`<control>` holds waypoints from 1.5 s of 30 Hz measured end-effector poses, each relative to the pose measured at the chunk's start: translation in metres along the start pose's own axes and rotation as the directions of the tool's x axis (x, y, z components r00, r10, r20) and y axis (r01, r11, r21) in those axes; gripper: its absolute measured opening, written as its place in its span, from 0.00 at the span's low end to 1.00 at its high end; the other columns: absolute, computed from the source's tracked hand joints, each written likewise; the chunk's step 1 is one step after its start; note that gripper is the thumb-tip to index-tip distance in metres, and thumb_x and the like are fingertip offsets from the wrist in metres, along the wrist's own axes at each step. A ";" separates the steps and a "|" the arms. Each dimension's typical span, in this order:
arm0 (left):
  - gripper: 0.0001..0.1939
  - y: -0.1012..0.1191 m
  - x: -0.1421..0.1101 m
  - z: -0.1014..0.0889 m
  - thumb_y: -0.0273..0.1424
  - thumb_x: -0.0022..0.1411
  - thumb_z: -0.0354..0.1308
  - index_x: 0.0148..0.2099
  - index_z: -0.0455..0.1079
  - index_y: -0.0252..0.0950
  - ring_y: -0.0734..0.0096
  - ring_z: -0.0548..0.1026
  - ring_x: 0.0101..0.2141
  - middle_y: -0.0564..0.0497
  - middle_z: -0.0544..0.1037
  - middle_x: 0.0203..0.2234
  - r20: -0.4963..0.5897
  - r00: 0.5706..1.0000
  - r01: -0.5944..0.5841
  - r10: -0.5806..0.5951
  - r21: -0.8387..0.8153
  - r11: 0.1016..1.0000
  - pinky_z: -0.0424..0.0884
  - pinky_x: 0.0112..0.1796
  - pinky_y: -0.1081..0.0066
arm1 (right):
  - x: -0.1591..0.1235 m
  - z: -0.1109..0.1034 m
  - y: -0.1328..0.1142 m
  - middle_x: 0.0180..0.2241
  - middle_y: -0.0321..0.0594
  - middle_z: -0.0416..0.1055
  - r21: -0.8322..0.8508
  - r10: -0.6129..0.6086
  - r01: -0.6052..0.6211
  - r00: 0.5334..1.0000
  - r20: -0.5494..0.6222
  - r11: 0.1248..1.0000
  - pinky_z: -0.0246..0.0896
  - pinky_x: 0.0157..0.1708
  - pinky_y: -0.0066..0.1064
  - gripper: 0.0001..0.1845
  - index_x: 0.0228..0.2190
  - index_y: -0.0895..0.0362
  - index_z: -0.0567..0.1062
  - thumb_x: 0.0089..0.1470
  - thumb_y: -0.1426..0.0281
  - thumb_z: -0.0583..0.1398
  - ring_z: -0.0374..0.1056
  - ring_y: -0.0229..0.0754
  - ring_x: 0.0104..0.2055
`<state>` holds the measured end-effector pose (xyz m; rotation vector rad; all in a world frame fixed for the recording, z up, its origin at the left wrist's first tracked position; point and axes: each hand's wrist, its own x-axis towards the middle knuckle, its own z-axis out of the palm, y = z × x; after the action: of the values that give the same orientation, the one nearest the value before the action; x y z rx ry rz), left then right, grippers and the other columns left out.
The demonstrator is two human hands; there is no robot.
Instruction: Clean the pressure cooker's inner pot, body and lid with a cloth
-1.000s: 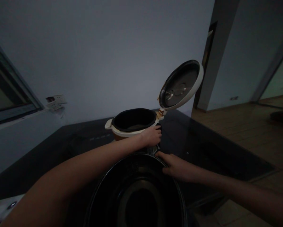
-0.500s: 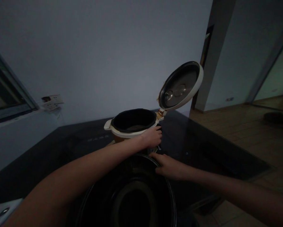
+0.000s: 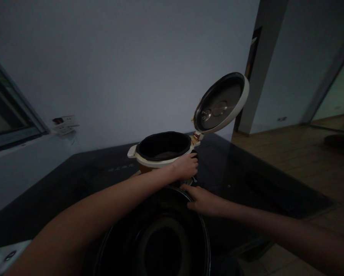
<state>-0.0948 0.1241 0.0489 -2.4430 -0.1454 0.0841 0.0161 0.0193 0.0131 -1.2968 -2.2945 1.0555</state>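
My left hand (image 3: 185, 166) reaches across to the front right of an electric cooker (image 3: 152, 163). Its fingers are curled around a dark handle-like piece (image 3: 194, 154); most of that piece is hidden, and I cannot tell what it belongs to. Below, my right hand (image 3: 203, 200) pinches the upper right rim of a large black round pan (image 3: 163, 207), thumb and fingers at its edge. The pan's inside faces me. The cooker's lid (image 3: 222, 101) stands raised on its hinge at the right, and the dark inner pot (image 3: 164, 143) shows within.
The cooker stands on a dark glossy tabletop (image 3: 103, 172) against a pale wall (image 3: 131, 69). Wall sockets (image 3: 65, 123) and a window (image 3: 9, 103) are at the left. A white object (image 3: 8, 255) lies at the lower left. Tiled floor (image 3: 278, 153) extends on the right.
The view has shifted very slightly. The pan has moved a little to the left; both hands keep nearly the same places and grips.
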 end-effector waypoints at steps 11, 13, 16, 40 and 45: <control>0.08 -0.001 -0.001 -0.002 0.27 0.62 0.56 0.36 0.77 0.35 0.63 0.75 0.40 0.48 0.81 0.33 -0.008 1.000 -0.012 0.011 -0.012 1.000 0.56 0.52 0.61 | 0.005 0.002 0.003 0.46 0.45 0.74 -0.049 0.010 -0.011 1.000 -0.022 0.999 0.60 0.44 0.34 0.26 0.48 0.57 0.69 0.44 0.78 0.57 0.70 0.48 0.47; 0.08 0.000 0.000 -0.003 0.27 0.62 0.55 0.37 0.77 0.34 0.64 0.74 0.39 0.47 0.81 0.33 -0.008 1.000 -0.012 0.012 -0.012 1.000 0.56 0.51 0.62 | 0.006 0.002 0.003 0.46 0.45 0.74 -0.049 0.011 -0.012 1.000 -0.021 0.999 0.60 0.44 0.34 0.26 0.48 0.57 0.69 0.44 0.78 0.57 0.70 0.48 0.46; 0.08 -0.001 0.000 -0.005 0.26 0.63 0.54 0.36 0.76 0.34 0.65 0.74 0.37 0.47 0.80 0.31 -0.008 1.000 -0.018 0.018 -0.014 1.000 0.57 0.50 0.63 | 0.006 0.002 0.000 0.47 0.45 0.74 -0.047 0.011 -0.012 1.000 -0.017 0.999 0.61 0.43 0.34 0.28 0.50 0.56 0.68 0.45 0.78 0.57 0.70 0.48 0.47; 0.05 -0.001 0.008 -0.024 0.25 0.60 0.60 0.34 0.77 0.34 0.66 0.77 0.41 0.47 0.82 0.32 0.143 0.987 -0.067 0.079 -0.088 0.994 0.60 0.55 0.63 | 0.067 0.030 0.073 0.50 0.44 0.70 0.677 0.448 0.532 0.508 -0.736 0.508 0.55 0.57 0.43 0.22 0.44 0.53 0.70 0.52 0.54 0.57 0.64 0.47 0.55; 0.11 -0.008 -0.038 -0.069 0.31 0.62 0.58 0.46 0.74 0.35 0.65 0.74 0.49 0.47 0.80 0.44 0.028 0.997 0.075 -0.071 -0.273 0.959 0.59 0.59 0.60 | 0.083 0.023 0.066 0.57 0.45 0.65 0.624 0.408 0.553 0.473 -0.781 0.552 0.47 0.63 0.41 0.26 0.50 0.55 0.69 0.53 0.55 0.55 0.57 0.45 0.62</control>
<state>-0.1265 0.0816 0.1074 -2.7108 -0.2713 0.0558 -0.0019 0.0991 -0.0578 -0.8768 -0.7576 0.8778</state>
